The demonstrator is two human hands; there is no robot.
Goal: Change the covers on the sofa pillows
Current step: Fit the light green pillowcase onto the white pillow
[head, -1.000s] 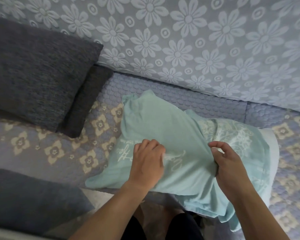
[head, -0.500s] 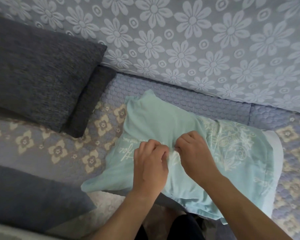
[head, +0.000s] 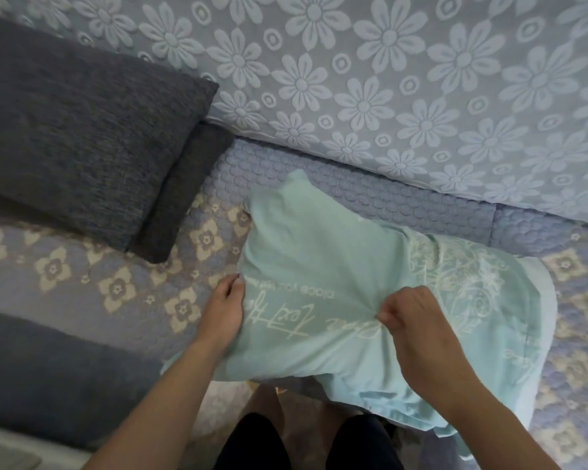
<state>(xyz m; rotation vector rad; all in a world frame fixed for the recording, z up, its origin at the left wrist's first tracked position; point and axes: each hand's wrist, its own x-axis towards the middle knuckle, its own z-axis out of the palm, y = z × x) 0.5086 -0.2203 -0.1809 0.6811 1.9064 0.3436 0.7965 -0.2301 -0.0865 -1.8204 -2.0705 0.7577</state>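
A mint-green pillow cover (head: pixel 319 252) with white lettering and a floral print lies over a white pillow (head: pixel 547 300) on the sofa seat. The pillow's white edge shows only at the right side. My left hand (head: pixel 223 308) rests against the cover's left edge, fingers around the fabric there. My right hand (head: pixel 409 317) pinches a bunch of the cover near its middle, and creases fan out from the pinch.
Two dark grey cushions (head: pixel 82 130) lean at the back left. A blue flower-patterned throw (head: pixel 387 79) covers the sofa back. The seat carries a quilted lilac cover (head: pixel 82 283). A grey cushion (head: pixel 48 378) sits at the front left. My dark-clothed knees (head: pixel 306 442) are below.
My left hand has moved from the cover's middle to its left edge. My right hand shifted from the right side to the middle and now pinches the fabric there. The cover lies flatter.
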